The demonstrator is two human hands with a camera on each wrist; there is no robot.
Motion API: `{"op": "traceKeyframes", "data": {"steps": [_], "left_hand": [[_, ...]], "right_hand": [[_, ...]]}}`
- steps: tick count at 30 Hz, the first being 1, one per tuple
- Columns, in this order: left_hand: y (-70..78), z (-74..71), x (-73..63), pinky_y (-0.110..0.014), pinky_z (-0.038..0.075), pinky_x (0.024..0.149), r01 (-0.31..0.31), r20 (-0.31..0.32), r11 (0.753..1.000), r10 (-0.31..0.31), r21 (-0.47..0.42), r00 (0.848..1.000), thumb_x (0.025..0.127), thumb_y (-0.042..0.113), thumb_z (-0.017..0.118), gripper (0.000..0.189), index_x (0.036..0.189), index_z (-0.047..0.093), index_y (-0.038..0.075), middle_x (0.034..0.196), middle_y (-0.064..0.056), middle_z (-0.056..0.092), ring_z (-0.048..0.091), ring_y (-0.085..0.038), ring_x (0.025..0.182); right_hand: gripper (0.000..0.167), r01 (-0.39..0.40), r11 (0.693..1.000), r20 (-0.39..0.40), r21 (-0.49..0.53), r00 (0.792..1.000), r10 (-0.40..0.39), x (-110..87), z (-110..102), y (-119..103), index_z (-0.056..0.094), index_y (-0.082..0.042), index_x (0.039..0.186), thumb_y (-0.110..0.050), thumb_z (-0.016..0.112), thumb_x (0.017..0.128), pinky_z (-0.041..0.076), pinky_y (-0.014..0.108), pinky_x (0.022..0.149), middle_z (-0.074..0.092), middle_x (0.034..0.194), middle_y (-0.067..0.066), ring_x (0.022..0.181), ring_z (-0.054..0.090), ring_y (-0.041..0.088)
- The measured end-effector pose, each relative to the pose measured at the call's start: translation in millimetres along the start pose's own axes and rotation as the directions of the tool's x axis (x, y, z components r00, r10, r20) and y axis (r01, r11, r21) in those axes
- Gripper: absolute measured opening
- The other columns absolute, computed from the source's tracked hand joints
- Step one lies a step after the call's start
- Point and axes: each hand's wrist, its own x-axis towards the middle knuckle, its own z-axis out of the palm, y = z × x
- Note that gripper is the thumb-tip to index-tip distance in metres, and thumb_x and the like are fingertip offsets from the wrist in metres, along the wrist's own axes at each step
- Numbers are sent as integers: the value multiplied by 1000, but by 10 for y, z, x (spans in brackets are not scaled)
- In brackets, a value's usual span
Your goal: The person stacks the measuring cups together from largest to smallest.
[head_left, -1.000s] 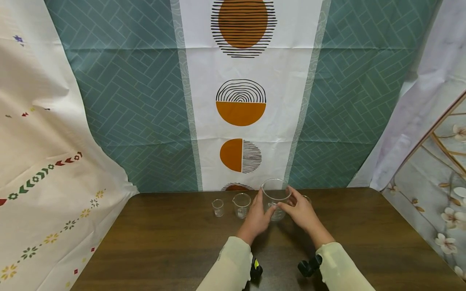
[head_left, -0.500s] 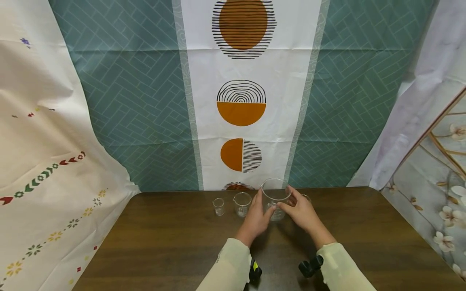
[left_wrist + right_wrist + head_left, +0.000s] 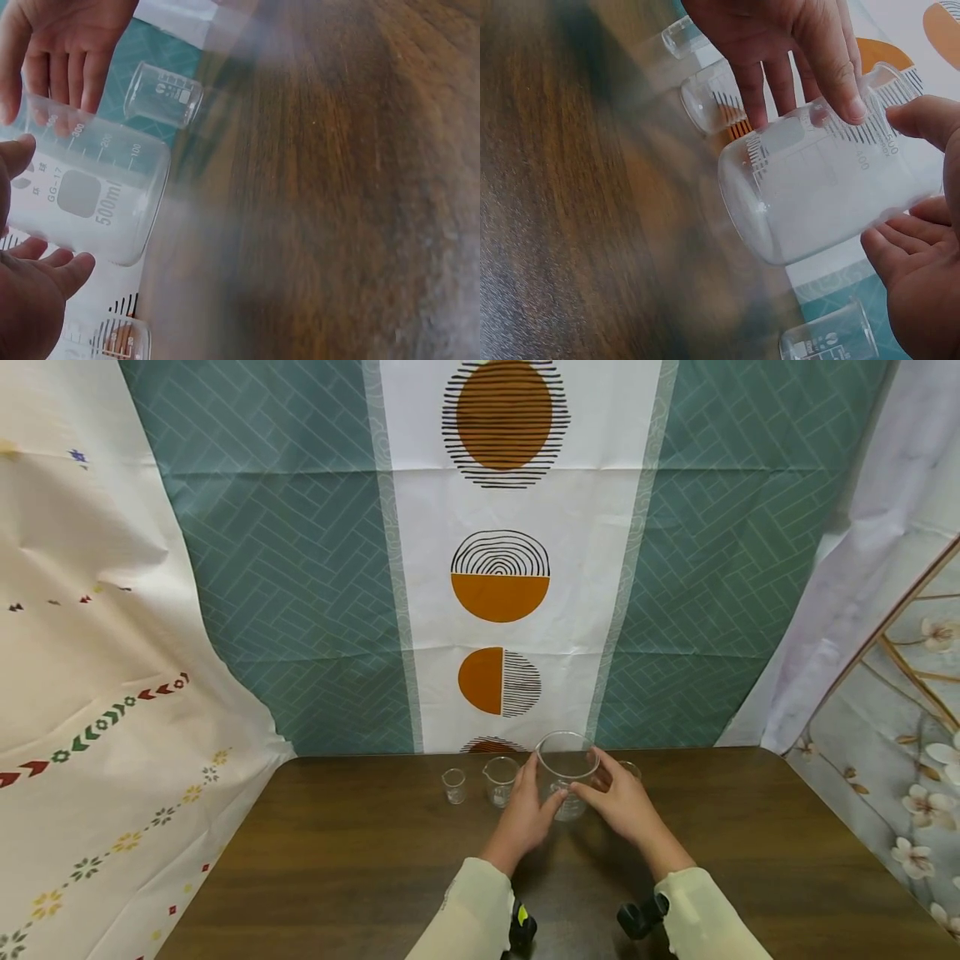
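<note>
Both my hands hold a large clear glass beaker (image 3: 567, 781) upright between them at the back of the table. In the left wrist view the beaker (image 3: 90, 180) shows a white 500 ml mark and scale lines. My left hand (image 3: 522, 817) grips its left side and my right hand (image 3: 624, 799) grips its right, with the thumbs on the near face and the other fingers around the sides. Left of it stand a medium beaker (image 3: 500, 783) and a small beaker (image 3: 454, 787). Another beaker (image 3: 163, 94) stands to the right, partly hidden by my right hand in the head view.
The brown wooden table (image 3: 360, 868) ends at a patterned teal and white cloth (image 3: 330, 693) hung behind the beakers. A cream cloth (image 3: 112, 693) hangs on the left, and a floral cloth (image 3: 900, 760) on the right.
The head view has shifted slightly, so the table and cloths sit a little further right. Both hands keep hold of the large beaker in nearly the same place.
</note>
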Motion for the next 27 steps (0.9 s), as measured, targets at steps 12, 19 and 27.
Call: {"op": "traceKeyframes", "data": {"steps": [12, 19, 27], "left_hand": [[-5, -94, -147, -53, 42, 102, 9, -13, 1000, -9, -8, 1000, 95, 34, 60, 75, 154, 20, 9, 150, -16, 35, 45, -32, 131], [-23, -168, -228, -51, 43, 101, -13, -25, 1000, 13, 4, 1000, 95, 33, 61, 76, 154, 18, 10, 149, -15, 37, 47, -31, 129], [-36, -286, -297, -50, 44, 101, -25, -18, 1000, 25, 3, 1000, 95, 32, 61, 76, 154, 18, 11, 148, -14, 38, 48, -30, 128]], "right_hand": [[83, 12, 1000, 9, 19, 1000, -12, -80, 56, -76, 28, -7, 152, -37, 71, 87, 44, 51, 101, 41, 150, 21, 129, 50, 41], [83, 47, 998, -9, 33, 999, -47, -126, 130, -121, 32, -6, 150, -38, 73, 85, 45, 49, 101, 43, 148, 21, 127, 52, 40], [82, 66, 998, -26, 21, 998, -65, -168, 192, -228, 34, -8, 149, -36, 75, 84, 45, 47, 101, 46, 147, 20, 126, 54, 38]]}}
